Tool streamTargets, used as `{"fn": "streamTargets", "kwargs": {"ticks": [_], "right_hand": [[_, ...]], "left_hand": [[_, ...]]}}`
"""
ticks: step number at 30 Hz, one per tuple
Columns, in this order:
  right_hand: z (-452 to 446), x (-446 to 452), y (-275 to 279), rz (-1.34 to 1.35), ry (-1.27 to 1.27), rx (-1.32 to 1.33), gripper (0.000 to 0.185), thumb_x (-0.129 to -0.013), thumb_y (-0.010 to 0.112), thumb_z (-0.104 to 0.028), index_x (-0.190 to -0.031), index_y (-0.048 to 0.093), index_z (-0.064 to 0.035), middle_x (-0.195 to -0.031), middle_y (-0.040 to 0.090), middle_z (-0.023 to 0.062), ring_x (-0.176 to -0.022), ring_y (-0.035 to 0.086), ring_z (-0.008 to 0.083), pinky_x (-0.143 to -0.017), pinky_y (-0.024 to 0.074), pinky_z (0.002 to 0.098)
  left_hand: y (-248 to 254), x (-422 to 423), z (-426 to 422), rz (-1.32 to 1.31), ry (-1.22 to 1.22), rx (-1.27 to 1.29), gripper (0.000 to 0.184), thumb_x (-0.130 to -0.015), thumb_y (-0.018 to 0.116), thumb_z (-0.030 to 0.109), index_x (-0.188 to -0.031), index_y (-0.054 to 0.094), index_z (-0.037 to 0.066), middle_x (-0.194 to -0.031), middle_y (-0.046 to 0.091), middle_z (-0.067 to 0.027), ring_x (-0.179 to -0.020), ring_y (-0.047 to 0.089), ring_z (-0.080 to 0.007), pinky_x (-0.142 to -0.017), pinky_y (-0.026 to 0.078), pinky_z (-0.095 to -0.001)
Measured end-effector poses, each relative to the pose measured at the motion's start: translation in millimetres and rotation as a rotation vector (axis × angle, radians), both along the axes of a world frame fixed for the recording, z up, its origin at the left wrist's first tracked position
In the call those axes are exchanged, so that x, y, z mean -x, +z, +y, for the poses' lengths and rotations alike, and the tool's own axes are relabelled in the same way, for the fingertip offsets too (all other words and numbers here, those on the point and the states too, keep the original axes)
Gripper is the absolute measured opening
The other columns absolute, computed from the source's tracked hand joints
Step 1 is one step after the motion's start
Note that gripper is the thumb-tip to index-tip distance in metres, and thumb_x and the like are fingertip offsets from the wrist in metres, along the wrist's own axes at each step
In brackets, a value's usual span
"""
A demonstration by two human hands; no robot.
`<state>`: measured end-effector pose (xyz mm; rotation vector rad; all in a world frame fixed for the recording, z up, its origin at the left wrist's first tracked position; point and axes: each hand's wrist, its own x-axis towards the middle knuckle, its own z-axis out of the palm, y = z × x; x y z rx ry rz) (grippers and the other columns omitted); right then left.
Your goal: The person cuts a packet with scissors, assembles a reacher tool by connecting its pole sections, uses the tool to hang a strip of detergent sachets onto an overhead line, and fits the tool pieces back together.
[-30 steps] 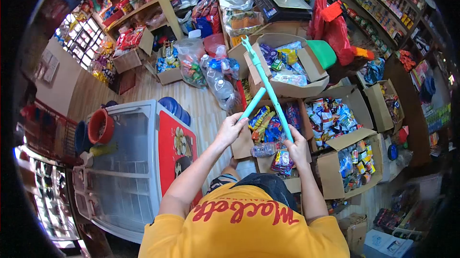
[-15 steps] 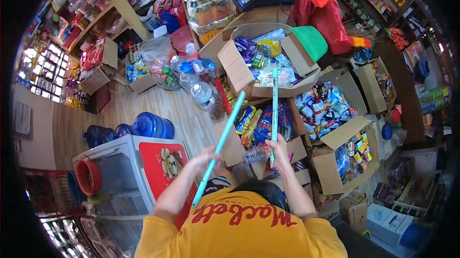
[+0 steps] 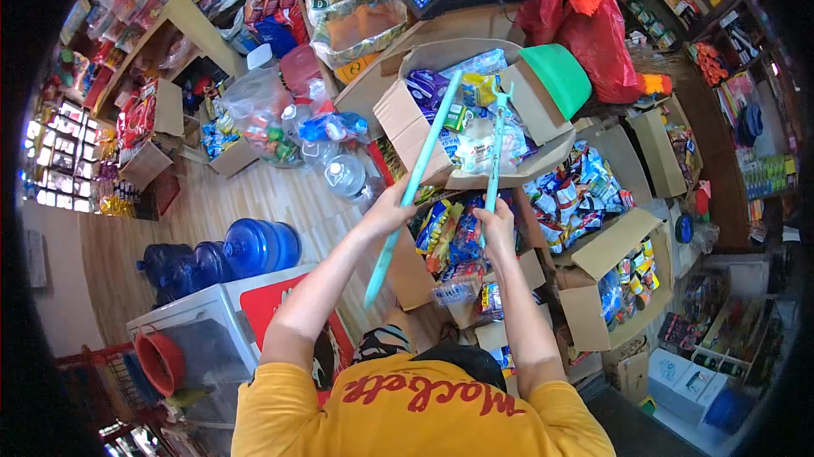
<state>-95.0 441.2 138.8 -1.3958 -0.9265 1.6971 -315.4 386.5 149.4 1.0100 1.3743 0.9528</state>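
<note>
Teal plain pole (image 3: 435, 135) and teal fork-tipped pole (image 3: 497, 145), one in each hand, tips over an open brown cardboard box (image 3: 409, 128).
The left hand (image 3: 388, 209) is closed around the plain pole at mid-length, the pole slanting; the right hand (image 3: 496, 226), also closed, grips the fork-tipped pole near its lower end, fork up. Their upper ends are apart, in front of colourful plastic packets (image 3: 483, 130) in the box. A bright green plastic item (image 3: 555, 80) is at its right side.
</note>
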Motion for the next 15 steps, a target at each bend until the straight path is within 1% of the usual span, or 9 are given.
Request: {"fn": "streamTargets", "kwargs": {"ticks": [2,5,7,8,9,10,11,14,15], "right_hand": [[11.8,9.3,-2.5,0.001,0.038,-0.019,0.033,-0.071,0.055,0.002,-0.104,0.051,0.0027,-0.063,0.049,0.0032,-0.041,0.042,0.0109,-0.037,0.0316,0.0244],[24.7,24.3,-6.1,-0.037,0.018,-0.036,0.027,-0.071,0.057,0.002,-0.097,0.052,0.0041,-0.063,0.05,0.0036,-0.041,0.043,0.0111,-0.037,0.0328,0.0246],[33.5,31.3,-11.4,-0.064,0.007,-0.037,0.024,-0.071,0.058,0.002,-0.094,0.052,0.0041,-0.062,0.049,0.0032,-0.041,0.043,0.0111,-0.037,0.0328,0.0247],[38.3,33.7,-17.1,-0.042,0.02,-0.024,0.028,-0.071,0.058,0.002,-0.098,0.052,0.004,-0.065,0.05,0.0032,-0.042,0.044,0.0117,-0.037,0.0334,0.0249],[41.4,36.2,-21.3,-0.055,0.033,-0.03,0.034,-0.07,0.058,0.002,-0.104,0.051,0.0036,-0.067,0.05,0.0036,-0.043,0.045,0.0122,-0.038,0.034,0.0252],[43.1,38.1,-24.5,-0.067,0.047,-0.036,0.04,-0.07,0.057,0.003,-0.109,0.049,0.0033,-0.069,0.051,0.0041,-0.045,0.046,0.0127,-0.039,0.0346,0.0256],[43.0,37.7,-27.2,-0.068,0.096,0.01,0.054,-0.07,0.056,0.005,-0.122,0.042,0.0014,-0.072,0.051,0.0053,-0.049,0.048,0.0138,-0.041,0.0377,0.0267],[30.6,35.6,-33.7,-0.024,0.106,0.101,0.064,-0.069,0.054,0.007,-0.13,0.034,-0.0003,-0.072,0.052,0.0065,-0.049,0.049,0.0143,-0.041,0.0402,0.0277],[25.8,34.5,-37.0,-0.006,0.068,0.116,0.066,-0.07,0.052,0.008,-0.132,0.03,-0.0004,-0.07,0.051,0.0066,-0.047,0.049,0.0139,-0.039,0.0405,0.0273]], "left_hand": [[18.6,-11.8,38.1,0.162,-0.004,-0.066,0.061,-0.069,0.056,0.002,-0.128,0.04,0.002,-0.085,0.051,-0.0045,-0.073,0.051,-0.0124,-0.065,0.045,-0.0261],[-7.6,-18.5,96.1,0.113,-0.026,0.03,0.063,-0.066,0.055,0.001,-0.127,0.039,-0.001,-0.089,0.055,-0.0085,-0.082,0.056,-0.02,-0.073,0.046,-0.0311],[-22.7,-23.0,122.9,0.29,0.042,-0.125,0.064,-0.065,0.056,0.001,-0.126,0.039,-0.003,-0.091,0.058,-0.013,-0.086,0.057,-0.0255,-0.076,0.046,-0.0333],[-30.0,-23.9,134.8,0.377,0.075,-0.203,0.064,-0.064,0.056,0.0,-0.126,0.039,-0.004,-0.092,0.06,-0.0153,-0.088,0.058,-0.0282,-0.078,0.046,-0.0344],[-46.4,-20.7,148.8,0.439,0.051,-0.219,0.066,-0.063,0.057,0.0,-0.126,0.039,-0.004,-0.099,0.059,-0.0188,-0.093,0.057,-0.0299,-0.082,0.044,-0.0355],[-47.1,-18.9,156.2,0.501,0.027,-0.234,0.067,-0.063,0.057,-0.001,-0.127,0.039,-0.004,-0.105,0.058,-0.0224,-0.098,0.056,-0.0316,-0.086,0.043,-0.0365],[-48.3,-16.3,159.8,0.484,-0.039,-0.115,0.065,-0.061,0.058,-0.001,-0.124,0.042,-0.004,-0.11,0.053,-0.0246,-0.104,0.052,-0.0335,-0.092,0.04,-0.0366],[-74.4,-16.9,150.1,0.688,-0.041,-0.291,0.061,-0.059,0.061,0.0,-0.119,0.047,-0.004,-0.113,0.05,-0.0248,-0.108,0.049,-0.0348,-0.096,0.038,-0.0377],[-76.4,-20.6,145.4,0.756,0.005,-0.372,0.054,-0.061,0.063,0.003,-0.114,0.052,-0.004,-0.111,0.051,-0.0244,-0.107,0.048,-0.0366,-0.094,0.039,-0.039]]}}
